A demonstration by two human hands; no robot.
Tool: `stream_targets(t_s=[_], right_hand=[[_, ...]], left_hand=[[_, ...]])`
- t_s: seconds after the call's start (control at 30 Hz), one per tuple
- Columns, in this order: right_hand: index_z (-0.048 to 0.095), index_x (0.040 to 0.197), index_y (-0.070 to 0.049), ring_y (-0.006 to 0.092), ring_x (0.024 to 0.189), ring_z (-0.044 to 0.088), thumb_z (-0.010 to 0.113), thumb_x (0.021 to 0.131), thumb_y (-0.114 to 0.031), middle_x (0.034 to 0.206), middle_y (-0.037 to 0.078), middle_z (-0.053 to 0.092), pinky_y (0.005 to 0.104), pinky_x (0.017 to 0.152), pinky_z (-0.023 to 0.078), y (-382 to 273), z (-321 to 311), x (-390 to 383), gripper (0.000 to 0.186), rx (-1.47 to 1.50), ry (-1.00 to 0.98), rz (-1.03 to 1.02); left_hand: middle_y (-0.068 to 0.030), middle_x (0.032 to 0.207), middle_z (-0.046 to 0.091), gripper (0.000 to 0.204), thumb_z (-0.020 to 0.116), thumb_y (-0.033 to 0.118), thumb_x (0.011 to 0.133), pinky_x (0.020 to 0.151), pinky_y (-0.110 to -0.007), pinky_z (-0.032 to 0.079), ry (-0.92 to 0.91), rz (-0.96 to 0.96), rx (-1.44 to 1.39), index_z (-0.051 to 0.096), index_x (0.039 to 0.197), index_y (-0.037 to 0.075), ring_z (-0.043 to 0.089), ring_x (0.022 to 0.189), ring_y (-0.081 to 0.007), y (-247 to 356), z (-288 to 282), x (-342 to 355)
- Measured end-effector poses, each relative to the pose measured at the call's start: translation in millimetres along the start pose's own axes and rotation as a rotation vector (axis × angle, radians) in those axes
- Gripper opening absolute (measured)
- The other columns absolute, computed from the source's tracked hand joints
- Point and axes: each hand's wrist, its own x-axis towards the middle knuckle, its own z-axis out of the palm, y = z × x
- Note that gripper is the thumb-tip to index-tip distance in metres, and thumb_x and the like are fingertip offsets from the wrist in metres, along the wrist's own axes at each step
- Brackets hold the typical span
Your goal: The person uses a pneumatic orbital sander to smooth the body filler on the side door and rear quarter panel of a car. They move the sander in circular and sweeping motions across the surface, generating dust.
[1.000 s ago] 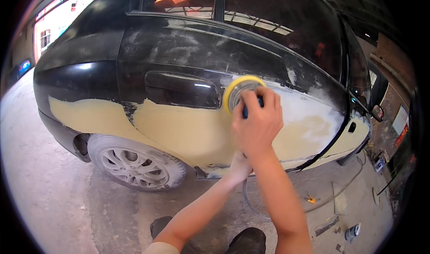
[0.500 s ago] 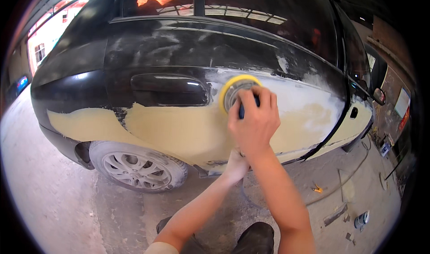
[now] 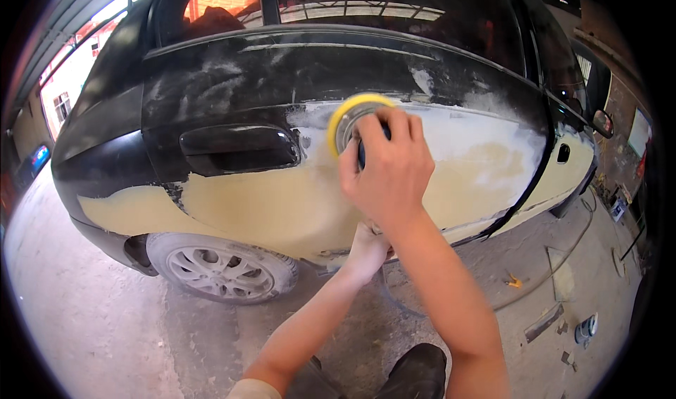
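Note:
My right hand (image 3: 394, 163) is closed over the top of a round sander (image 3: 343, 133) with a yellow-edged pad and dark body. Its pad is tilted against the car door (image 3: 282, 202), at the upper edge of the whitish and cream filler, right of the dark door handle (image 3: 239, 149). Lower down, my left hand (image 3: 370, 247) is closed around the sander's hose end below my right wrist. Most of its fingers are hidden. A thin hose (image 3: 394, 297) runs down from there.
The dusty rear wheel (image 3: 222, 269) stands at lower left. On the concrete floor to the right lie a longer hose (image 3: 546, 276), a yellow-orange tool (image 3: 515, 281), a flat strip (image 3: 543, 323) and a can (image 3: 586, 328). A side mirror (image 3: 603, 123) juts out at far right.
The sander has moved up the door panel toward the filler's top edge, both hands moving with it. My view has shifted a little, so the car and floor things sit differently.

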Motion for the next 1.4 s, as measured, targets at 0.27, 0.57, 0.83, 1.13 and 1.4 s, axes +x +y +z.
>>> stream_targets(t_s=[0.27,0.57,0.83,1.13,1.4], right_hand=[[0.066,0.085,-0.011,0.0302,0.09,0.061,0.07,0.066,-0.011,0.098,0.007,0.062,0.0408,0.073,0.054,5.7,-7.8,-76.4,0.02,-0.026,-0.028,-0.099],[0.066,0.084,-0.012,0.0305,0.089,0.061,0.07,0.065,-0.006,0.099,0.006,0.063,0.04,0.07,0.054,17.6,-8.1,-18.3,0.02,-0.036,0.024,0.073],[0.066,0.083,-0.012,0.0324,0.089,0.061,0.069,0.066,-0.008,0.097,0.007,0.063,0.0409,0.071,0.055,22.4,-13.0,-52.5,0.019,-0.016,-0.011,-0.027],[0.065,0.084,-0.012,0.0313,0.09,0.061,0.069,0.068,-0.008,0.098,0.006,0.063,0.041,0.073,0.055,24.1,-15.2,-50.4,0.017,-0.032,0.001,0.086],[0.066,0.086,-0.012,0.0322,0.094,0.061,0.07,0.069,-0.009,0.101,0.008,0.063,0.0417,0.074,0.054,36.8,-17.4,-29.2,0.017,-0.039,0.021,0.065]], left_hand=[[-0.0035,0.109,0.064,0.036,0.064,0.009,0.098,0.067,-0.027,0.051,-0.012,0.31,-0.09,0.055,0.132,0.0,0.062,0.089,-0.0092,-66.9,12.2,-17.8],[-0.0074,0.123,0.062,0.036,0.064,0.009,0.099,0.086,-0.032,0.052,-0.021,-0.032,0.014,0.056,0.134,0.002,0.06,0.109,-0.015,-16.1,13.5,0.7],[-0.0011,0.094,0.066,0.023,0.066,0.012,0.099,0.055,-0.026,0.046,0.03,0.166,-0.151,0.062,0.118,0.001,0.06,0.074,-0.0085,-44.3,29.7,-8.8],[-0.0052,0.108,0.065,0.033,0.066,0.015,0.099,0.07,-0.028,0.053,-0.006,0.071,-0.008,0.058,0.128,0.002,0.063,0.092,-0.0124,-52.1,10.1,-6.9],[-0.0032,0.093,0.064,0.022,0.069,0.02,0.098,0.068,-0.029,0.051,-0.031,0.009,-0.065,0.064,0.109,0.001,0.062,0.084,-0.0111,-10.1,26.6,-1.1]])
